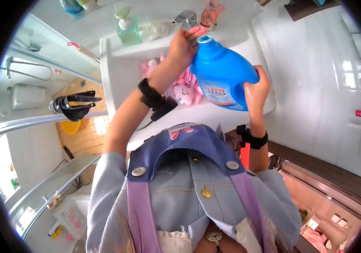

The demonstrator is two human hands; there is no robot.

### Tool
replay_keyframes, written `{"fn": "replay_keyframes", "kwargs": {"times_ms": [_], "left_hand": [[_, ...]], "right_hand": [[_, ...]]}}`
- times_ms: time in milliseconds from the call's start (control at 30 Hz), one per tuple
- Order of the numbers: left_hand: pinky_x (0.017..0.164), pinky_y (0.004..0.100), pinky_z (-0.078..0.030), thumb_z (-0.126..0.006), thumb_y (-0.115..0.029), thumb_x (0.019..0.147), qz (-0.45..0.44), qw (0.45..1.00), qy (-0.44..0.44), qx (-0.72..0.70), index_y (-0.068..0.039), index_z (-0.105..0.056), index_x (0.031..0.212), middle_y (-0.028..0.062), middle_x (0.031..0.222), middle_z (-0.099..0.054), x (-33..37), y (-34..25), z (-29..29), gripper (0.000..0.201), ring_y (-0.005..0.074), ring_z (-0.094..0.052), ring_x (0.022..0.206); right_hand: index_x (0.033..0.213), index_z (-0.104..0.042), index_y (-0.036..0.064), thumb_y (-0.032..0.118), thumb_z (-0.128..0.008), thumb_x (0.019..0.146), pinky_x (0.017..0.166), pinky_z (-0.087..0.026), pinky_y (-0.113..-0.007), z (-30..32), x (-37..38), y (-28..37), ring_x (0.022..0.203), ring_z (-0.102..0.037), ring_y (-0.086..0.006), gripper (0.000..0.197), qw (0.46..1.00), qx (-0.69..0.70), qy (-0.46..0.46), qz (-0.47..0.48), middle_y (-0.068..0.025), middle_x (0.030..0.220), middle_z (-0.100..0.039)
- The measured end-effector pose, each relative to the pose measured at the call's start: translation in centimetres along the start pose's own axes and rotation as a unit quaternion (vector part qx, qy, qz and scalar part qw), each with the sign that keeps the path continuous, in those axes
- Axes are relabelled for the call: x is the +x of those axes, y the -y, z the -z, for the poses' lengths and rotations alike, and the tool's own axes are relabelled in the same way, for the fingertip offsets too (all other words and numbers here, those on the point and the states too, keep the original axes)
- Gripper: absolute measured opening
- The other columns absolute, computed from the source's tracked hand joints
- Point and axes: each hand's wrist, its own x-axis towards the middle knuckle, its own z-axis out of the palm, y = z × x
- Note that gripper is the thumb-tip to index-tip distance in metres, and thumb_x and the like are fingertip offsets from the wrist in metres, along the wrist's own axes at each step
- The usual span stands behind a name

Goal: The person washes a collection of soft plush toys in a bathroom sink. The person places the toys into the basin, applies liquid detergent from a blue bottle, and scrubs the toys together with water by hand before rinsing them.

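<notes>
A big blue detergent bottle point(222, 69) is tilted over the white sink point(119, 80), its uncapped mouth pointing away from me. My right hand point(258, 88) is closed round the handle end of the bottle. My left hand point(184, 46) is beside the bottle's neck, fingers stretched out past the open mouth. Whether its palm touches the neck I cannot tell. Below the bottle, in the basin, lies a pink plush toy point(184, 93) with a stitched smile, partly hidden by my left forearm and the bottle.
On the sink's back ledge stand a green pump bottle point(128, 31), a clear crumpled bag point(155, 30), a metal faucet point(186, 19) and a pink tube point(212, 14). Glass shower panels with a metal rail point(47, 123) are to the left. A dark counter edge point(323, 162) runs along the right.
</notes>
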Motion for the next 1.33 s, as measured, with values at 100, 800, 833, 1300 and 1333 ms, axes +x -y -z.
{"fn": "replay_keyframes", "kwargs": {"times_ms": [100, 800, 833, 1300, 1333], "left_hand": [[0.087, 0.0416, -0.046, -0.023, -0.02, 0.09, 0.019, 0.987, -0.035, -0.154, 0.003, -0.053, 0.101, 0.0174, 0.101, -0.06, 0.4, 0.3, 2.2, 0.039, 0.0277, -0.059, 0.091], [0.049, 0.0249, -0.029, -0.031, -0.014, 0.087, 0.265, 0.917, -0.068, -0.29, -0.004, -0.049, 0.073, 0.0007, 0.059, -0.038, -2.1, 1.7, 9.1, 0.026, 0.0129, -0.034, 0.055], [0.048, 0.0242, -0.028, -0.031, -0.012, 0.087, 0.276, 0.909, -0.032, -0.31, -0.005, -0.048, 0.071, 0.0001, 0.058, -0.036, -2.1, 1.9, 9.6, 0.024, 0.012, -0.033, 0.054], [0.036, 0.0229, -0.016, -0.034, -0.007, 0.077, 0.29, 0.919, -0.05, -0.262, -0.013, -0.037, 0.058, -0.003, 0.053, -0.028, -2.0, 2.8, 12.3, 0.02, 0.0082, -0.024, 0.043], [0.035, 0.0232, -0.015, -0.034, -0.007, 0.076, 0.293, 0.916, -0.056, -0.267, -0.013, -0.036, 0.057, -0.0031, 0.052, -0.027, -1.9, 2.6, 12.4, 0.02, 0.0083, -0.023, 0.042]], "right_hand": [[0.082, -0.054, 0.0014, 0.001, -0.052, 0.057, 0.063, -0.044, -0.031, 0.8, 0.2, -0.9, 0.062, -0.056, -0.0244, 0.025, 0.999, 0.041, -0.034, -0.01, -0.0155, 0.067, -0.055], [0.078, -0.05, 0.0053, 0.004, -0.053, 0.08, 0.07, -0.045, -0.024, 3.5, 2.9, -9.2, 0.075, -0.051, -0.0139, 0.004, 0.909, 0.412, -0.049, -0.052, -0.005, 0.079, -0.054], [0.078, -0.05, 0.0055, 0.006, -0.055, 0.079, 0.072, -0.044, -0.026, 4.0, 3.3, -10.7, 0.076, -0.05, -0.0157, 0.005, 0.898, 0.44, -0.008, 0.011, -0.0054, 0.078, -0.054], [0.087, -0.051, 0.0154, 0.021, -0.063, 0.08, 0.097, -0.028, -0.042, 4.0, 8.4, -14.6, 0.098, -0.044, -0.0203, 0.016, 0.803, 0.528, 0.204, 0.187, -0.0022, 0.081, -0.054], [0.087, -0.051, 0.0154, 0.021, -0.063, 0.08, 0.097, -0.028, -0.042, 3.9, 8.4, -15.0, 0.098, -0.044, -0.0203, 0.016, 0.802, 0.529, 0.205, 0.186, -0.0022, 0.081, -0.054]]}}
